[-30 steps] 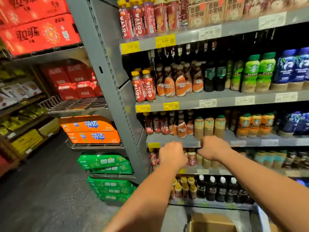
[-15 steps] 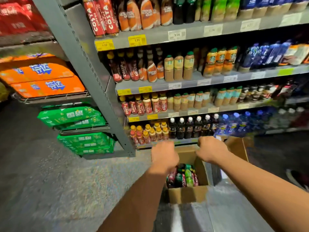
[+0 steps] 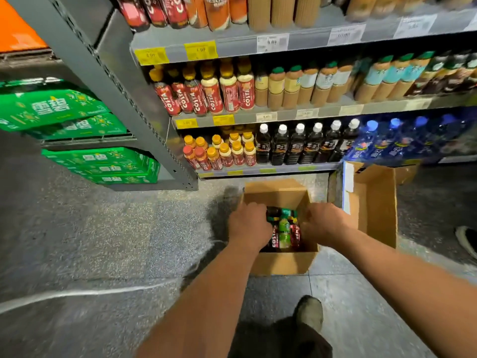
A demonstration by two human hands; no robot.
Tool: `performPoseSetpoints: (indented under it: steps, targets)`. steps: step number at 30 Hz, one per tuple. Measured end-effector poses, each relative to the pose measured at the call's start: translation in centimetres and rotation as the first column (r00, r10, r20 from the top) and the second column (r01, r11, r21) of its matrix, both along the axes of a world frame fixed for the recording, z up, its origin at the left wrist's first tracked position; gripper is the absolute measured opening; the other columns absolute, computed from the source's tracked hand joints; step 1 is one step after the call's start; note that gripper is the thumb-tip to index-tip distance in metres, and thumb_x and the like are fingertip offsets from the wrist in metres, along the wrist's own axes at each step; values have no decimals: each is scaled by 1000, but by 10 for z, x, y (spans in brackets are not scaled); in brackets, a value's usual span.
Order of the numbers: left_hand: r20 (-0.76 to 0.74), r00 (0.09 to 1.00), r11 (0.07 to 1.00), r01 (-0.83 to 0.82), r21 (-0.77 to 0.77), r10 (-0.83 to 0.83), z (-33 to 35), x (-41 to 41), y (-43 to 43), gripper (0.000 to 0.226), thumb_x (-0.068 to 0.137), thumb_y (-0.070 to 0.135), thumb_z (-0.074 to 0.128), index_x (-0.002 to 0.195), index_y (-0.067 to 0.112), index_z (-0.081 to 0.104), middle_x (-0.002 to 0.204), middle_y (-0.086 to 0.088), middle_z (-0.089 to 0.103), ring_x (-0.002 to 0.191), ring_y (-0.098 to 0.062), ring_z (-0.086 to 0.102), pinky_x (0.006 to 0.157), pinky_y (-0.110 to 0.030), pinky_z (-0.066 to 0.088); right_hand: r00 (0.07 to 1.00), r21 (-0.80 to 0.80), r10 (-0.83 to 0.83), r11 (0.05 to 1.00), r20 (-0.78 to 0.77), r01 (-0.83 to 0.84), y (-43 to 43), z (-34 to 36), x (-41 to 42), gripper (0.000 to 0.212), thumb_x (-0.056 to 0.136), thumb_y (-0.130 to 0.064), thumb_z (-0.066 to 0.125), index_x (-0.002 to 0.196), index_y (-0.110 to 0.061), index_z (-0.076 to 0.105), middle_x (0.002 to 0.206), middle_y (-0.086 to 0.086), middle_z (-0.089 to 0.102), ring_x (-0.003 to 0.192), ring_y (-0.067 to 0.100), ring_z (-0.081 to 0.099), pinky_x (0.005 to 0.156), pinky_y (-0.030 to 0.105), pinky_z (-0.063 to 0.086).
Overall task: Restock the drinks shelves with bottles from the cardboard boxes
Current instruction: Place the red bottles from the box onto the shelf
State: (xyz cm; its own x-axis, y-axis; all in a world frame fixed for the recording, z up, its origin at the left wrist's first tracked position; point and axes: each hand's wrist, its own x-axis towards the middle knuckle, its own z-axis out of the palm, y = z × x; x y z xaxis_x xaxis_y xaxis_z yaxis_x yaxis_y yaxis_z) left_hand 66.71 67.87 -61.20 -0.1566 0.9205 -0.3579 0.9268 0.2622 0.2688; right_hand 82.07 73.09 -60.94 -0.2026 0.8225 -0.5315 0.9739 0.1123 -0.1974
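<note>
Since the left hand and right hand are both sunk into the cardboard box, only their backs show; whether they grip bottles I cannot tell. The box sits on the floor just before the bottom shelf, presumably handy for restocking.

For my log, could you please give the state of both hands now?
Left hand: fingers hidden in box, cannot tell.
Right hand: fingers hidden too, cannot tell.
</note>
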Motion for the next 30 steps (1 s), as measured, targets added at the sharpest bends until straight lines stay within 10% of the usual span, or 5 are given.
performPoseSetpoints:
  steps: [9, 19, 30]
  targets:
    - [39, 999, 997, -24, -68, 27, -133, 10, 39, 13, 90, 22, 53, 99, 16, 60, 99, -4, 62, 94, -26, 59, 74, -39, 50, 997, -140, -71, 988, -28, 66, 50, -134, 4, 7, 86, -26, 53, 86, -20, 57, 94, 9, 61, 92, 30, 63, 72, 34, 54]
    - [172, 983, 977, -31, -210, 68, -310, 15, 68, 28, 92, 14, 52, 119, 12, 59, 115, -8, 61, 107, -27, 58, 87, -38, 49, 967, -265, -255, 931, 27, 253, 63, -323, -12, 37, 85, -31, 58, 114, -9, 63, 119, 15, 64, 108, 33, 60, 84, 32, 49]
    - [210, 847, 789, -325, -522, 488, -446, 35, 76, 44, 92, 8, 57, 133, 3, 43, 132, -15, 53, 121, -29, 53, 97, -32, 44, 874, -440, -481, 771, 71, 460, 49, -441, -7, 46, 96, -31, 55, 130, -1, 50, 129, 15, 55, 119, 27, 54, 93, 27, 44]
